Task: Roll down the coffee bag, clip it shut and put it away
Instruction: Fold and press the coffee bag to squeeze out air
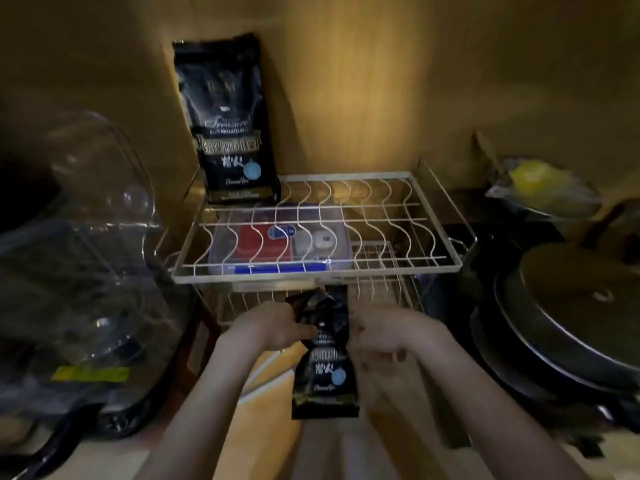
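Hands meet at lower centre of the head view, both on the coffee bag (323, 358), which is held in the air just in front of the white wire rack (381, 261), its crumpled top nearly reaching the rack's front rail. Left hand (277, 325) has fingers closed on the bag's upper left edge; right hand (388, 337) sits at the upper right edge with fingers curled, and whether it actually pinches the foil cannot be told from blur. Top of the bag looks scrunched, not neatly rolled, so rolling seems under way or barely begun; no clip visible anywhere. A second, full coffee bag (228, 123) stands upright at upper centre-left, on the rack's back corner against the wooden wall. Under the rack a clear box (280, 240) with red and blue contents. Clear plastic containers (90, 237) fill the left, dark pans (571, 313) the right, something yellow in wrap (540, 185) at upper right. Risks: a loose, crooked fold could spring open before clipping; tilting the open top forward could spill coffee; the top could snag on the rack wires. Dim light, smeared label text, fingertips hidden behind the bag, forearms cut off at the bottom edge.
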